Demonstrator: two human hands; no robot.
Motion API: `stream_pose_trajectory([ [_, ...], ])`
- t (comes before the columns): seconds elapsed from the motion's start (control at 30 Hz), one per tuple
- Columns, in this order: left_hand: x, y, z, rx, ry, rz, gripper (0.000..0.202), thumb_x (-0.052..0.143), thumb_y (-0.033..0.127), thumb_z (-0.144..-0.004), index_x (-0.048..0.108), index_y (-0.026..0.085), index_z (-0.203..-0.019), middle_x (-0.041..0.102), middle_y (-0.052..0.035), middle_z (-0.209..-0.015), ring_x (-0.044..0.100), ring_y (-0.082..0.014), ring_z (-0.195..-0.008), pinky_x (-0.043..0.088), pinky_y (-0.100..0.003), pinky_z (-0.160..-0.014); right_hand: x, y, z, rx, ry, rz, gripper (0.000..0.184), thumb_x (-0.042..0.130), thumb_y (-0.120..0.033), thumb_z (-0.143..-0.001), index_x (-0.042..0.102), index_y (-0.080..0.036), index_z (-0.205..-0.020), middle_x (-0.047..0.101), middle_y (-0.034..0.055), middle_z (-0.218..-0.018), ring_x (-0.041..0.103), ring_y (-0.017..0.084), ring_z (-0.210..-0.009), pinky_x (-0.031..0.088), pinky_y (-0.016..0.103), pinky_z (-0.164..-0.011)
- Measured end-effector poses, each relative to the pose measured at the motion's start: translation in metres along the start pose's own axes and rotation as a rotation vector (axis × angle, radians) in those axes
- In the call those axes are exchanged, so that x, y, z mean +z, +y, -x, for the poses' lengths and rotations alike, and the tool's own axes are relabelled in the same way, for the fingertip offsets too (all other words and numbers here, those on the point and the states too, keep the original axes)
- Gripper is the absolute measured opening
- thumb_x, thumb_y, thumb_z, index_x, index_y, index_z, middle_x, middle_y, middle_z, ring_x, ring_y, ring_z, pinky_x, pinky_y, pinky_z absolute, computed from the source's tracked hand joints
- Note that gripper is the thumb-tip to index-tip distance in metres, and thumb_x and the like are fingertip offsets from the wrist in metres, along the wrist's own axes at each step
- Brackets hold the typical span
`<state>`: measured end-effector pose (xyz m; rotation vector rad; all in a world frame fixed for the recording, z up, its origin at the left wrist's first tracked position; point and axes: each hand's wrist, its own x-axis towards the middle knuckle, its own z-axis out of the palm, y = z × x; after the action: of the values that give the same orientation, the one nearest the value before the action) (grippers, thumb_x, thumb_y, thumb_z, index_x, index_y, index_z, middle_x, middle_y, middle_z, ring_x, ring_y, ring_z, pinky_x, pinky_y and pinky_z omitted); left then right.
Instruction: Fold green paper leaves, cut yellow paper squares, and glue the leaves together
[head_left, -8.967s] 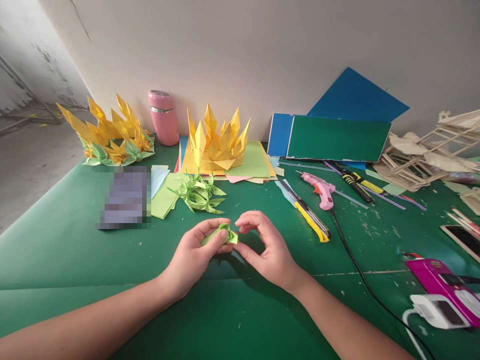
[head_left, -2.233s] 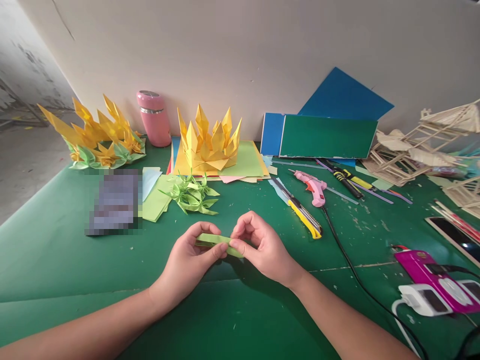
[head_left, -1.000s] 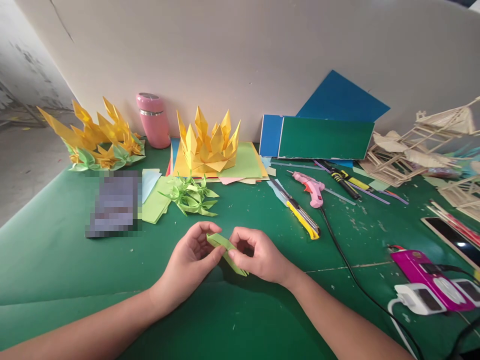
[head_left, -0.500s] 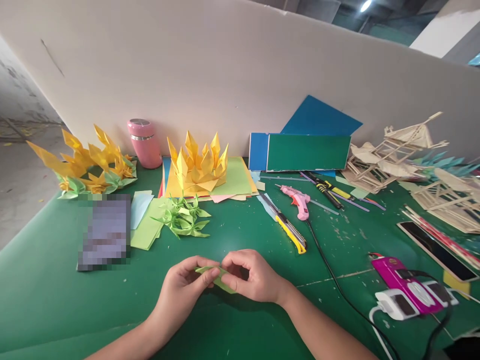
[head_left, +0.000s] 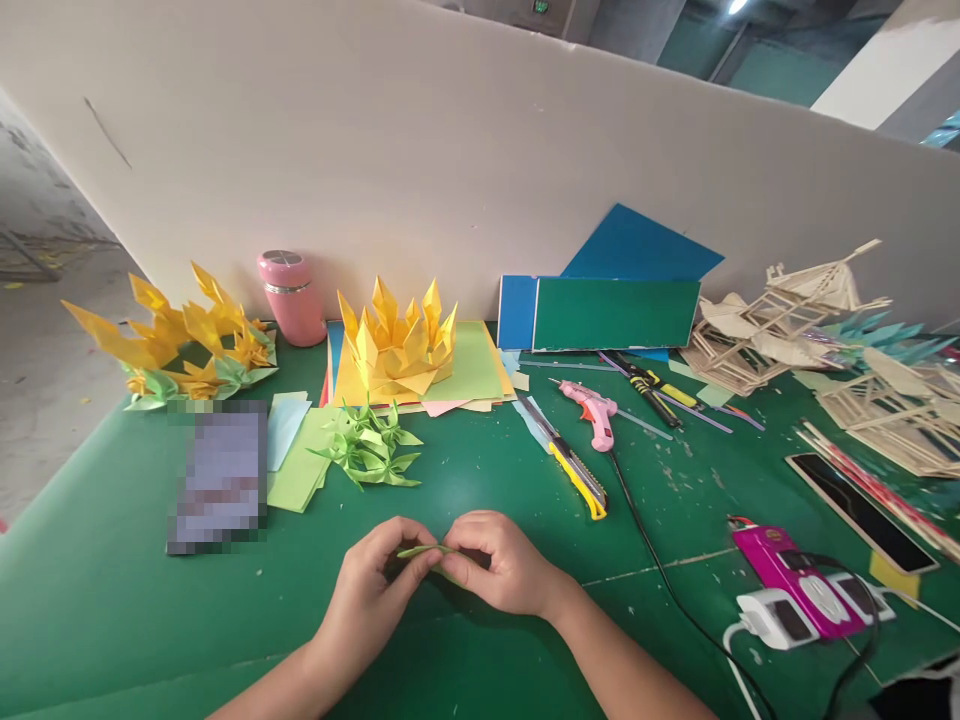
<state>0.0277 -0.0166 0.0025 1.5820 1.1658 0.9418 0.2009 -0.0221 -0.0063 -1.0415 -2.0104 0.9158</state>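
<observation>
Between both hands, just above the near part of the green table, is a small folded piece of light green paper. My left hand pinches its left part with thumb and forefinger. My right hand pinches the other side, its fingers curled and nearly meeting the left fingertips. Most of the paper is hidden behind the fingers, and its thin edge faces me. Beyond the hands lie several green folded paper flowers beside a stack of light green paper sheets.
A yellow paper crown-like piece stands on coloured sheets, near a pink flask. To the right lie a yellow box cutter, a pink glue gun with its cord, a magenta power strip, a phone and wooden stick models.
The green paper has tilted, so less of its face shows between my fingers. Both hands stay close together. The whole view has shifted slightly.
</observation>
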Motion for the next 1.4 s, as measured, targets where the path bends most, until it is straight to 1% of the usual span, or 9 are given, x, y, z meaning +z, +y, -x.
stream_pose_trajectory([
  [0.13,-0.001,0.001,0.000,0.068,0.028,-0.075,0.013,0.060,0.029,-0.074,0.062,0.022,-0.064,0.064,-0.0013,-0.063,0.060,-0.0156,-0.060,0.050,-0.023,-0.056,0.002,-0.001,-0.001,0.023,-0.004,0.031,0.033,0.044,-0.036,-0.090,0.045,-0.021,-0.061,0.044,-0.0030,-0.053,0.038,0.012,-0.052,0.033,0.026,-0.053],
  [0.3,-0.001,0.000,0.000,-0.064,0.023,0.053,0.015,0.061,0.033,-0.075,0.061,0.021,-0.066,0.064,-0.0012,-0.065,0.061,-0.0158,-0.062,0.053,-0.023,-0.058,0.003,0.002,-0.003,0.047,-0.013,0.020,0.040,0.040,-0.043,-0.093,0.047,-0.021,-0.060,0.048,-0.0020,-0.054,0.041,0.012,-0.053,0.034,0.026,-0.054],
  [0.4,0.000,-0.001,0.002,-0.109,-0.005,0.082,0.014,0.061,0.034,-0.076,0.062,0.021,-0.071,0.065,-0.0007,-0.067,0.063,-0.0156,-0.062,0.054,-0.023,-0.058,0.003,0.006,-0.001,0.003,-0.013,0.045,0.043,0.037,-0.042,-0.096,0.049,-0.021,-0.061,0.054,0.0005,-0.056,0.046,0.014,-0.055,0.035,0.028,-0.056],
  [0.6,0.003,0.000,0.006,0.005,-0.039,-0.037,0.014,0.057,0.029,-0.080,0.068,0.023,-0.073,0.069,-0.0026,-0.070,0.065,-0.0172,-0.064,0.054,-0.024,-0.059,0.001,0.010,0.002,-0.127,-0.028,0.155,0.043,0.031,-0.038,-0.098,0.044,-0.022,-0.060,0.050,0.0001,-0.053,0.043,0.015,-0.052,0.033,0.028,-0.053],
  [0.77,0.002,-0.001,0.006,-0.029,-0.054,-0.060,0.014,0.058,0.028,-0.079,0.068,0.023,-0.070,0.069,-0.0022,-0.065,0.063,-0.0163,-0.058,0.051,-0.023,-0.055,0.001,0.010,0.002,-0.147,-0.049,0.110,0.041,0.034,-0.036,-0.098,0.047,-0.022,-0.061,0.054,0.0006,-0.054,0.046,0.015,-0.053,0.037,0.028,-0.055],
  [1.0,0.002,-0.008,0.007,-0.068,-0.056,0.019,0.018,0.058,0.029,-0.077,0.065,0.020,-0.064,0.066,-0.0027,-0.060,0.058,-0.0144,-0.055,0.048,-0.023,-0.053,0.004,0.010,0.003,-0.159,-0.039,0.114,0.046,0.033,-0.038,-0.099,0.054,-0.020,-0.062,0.059,0.0013,-0.055,0.049,0.013,-0.052,0.040,0.026,-0.056],
  [1.1,0.002,-0.009,0.006,-0.143,-0.067,0.091,0.019,0.062,0.033,-0.075,0.066,0.019,-0.063,0.066,-0.0029,-0.060,0.057,-0.0138,-0.053,0.047,-0.022,-0.051,0.005,0.011,0.005,-0.173,-0.026,0.124,0.048,0.032,-0.040,-0.099,0.055,-0.019,-0.062,0.060,0.0016,-0.056,0.051,0.013,-0.053,0.041,0.025,-0.057],
  [1.27,-0.003,-0.002,0.001,-0.376,-0.143,0.311,0.027,0.076,0.042,-0.061,0.065,0.017,-0.058,0.065,-0.0021,-0.057,0.054,-0.0116,-0.047,0.046,-0.023,-0.046,0.007,0.011,0.006,-0.172,-0.033,0.060,0.049,0.032,-0.043,-0.099,0.057,-0.020,-0.063,0.060,0.0010,-0.055,0.052,0.012,-0.053,0.043,0.025,-0.059],
  [1.4,-0.010,0.005,-0.005,-0.492,-0.223,0.461,0.035,0.082,0.048,-0.052,0.069,0.016,-0.063,0.066,-0.0017,-0.056,0.056,-0.0125,-0.050,0.049,-0.024,-0.049,0.005,0.006,0.007,-0.081,0.001,-0.065,0.048,0.040,-0.048,-0.095,0.058,-0.020,-0.060,0.057,-0.0004,-0.053,0.050,0.012,-0.052,0.041,0.025,-0.056],
])
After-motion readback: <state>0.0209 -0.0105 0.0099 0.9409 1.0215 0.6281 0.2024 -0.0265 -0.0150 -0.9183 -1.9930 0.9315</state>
